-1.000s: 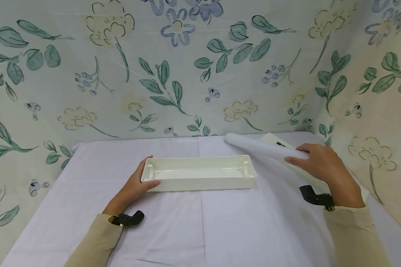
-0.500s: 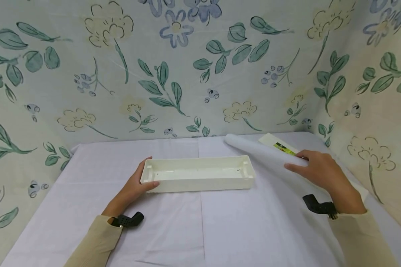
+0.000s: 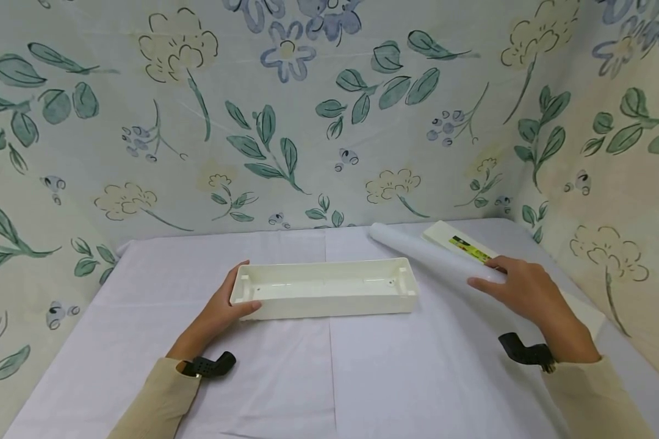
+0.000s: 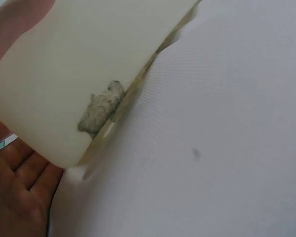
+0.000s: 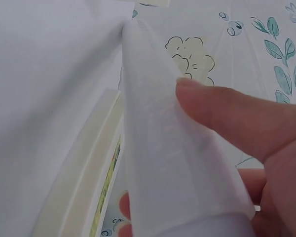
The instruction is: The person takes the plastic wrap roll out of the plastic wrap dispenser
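Note:
My left hand [image 3: 214,314] grips the left end of a long, shallow cream plastic tray [image 3: 329,306], thumb over its near wall and the other fingers round the end. Small raised supports stand inside both ends of the tray. In the left wrist view, a rough grey patch [image 4: 102,108] marks the tray's underside or end. At the right, my right hand [image 3: 527,292] holds the near end of a white roll [image 3: 434,251] of what looks like plastic film. Its far end points to the back left. In the right wrist view, my thumb lies along the roll [image 5: 163,148].
Behind and beneath the roll lies a long cream lid-like piece [image 3: 584,314] with a yellow-green label [image 3: 468,248]. A white cloth [image 3: 274,378] covers the table. Floral fabric [image 3: 307,146] hangs along the back and sides.
My right hand has lowered the near end of the roll towards the table, and more of the yellow-green label shows. My left hand keeps its grip on the tray.

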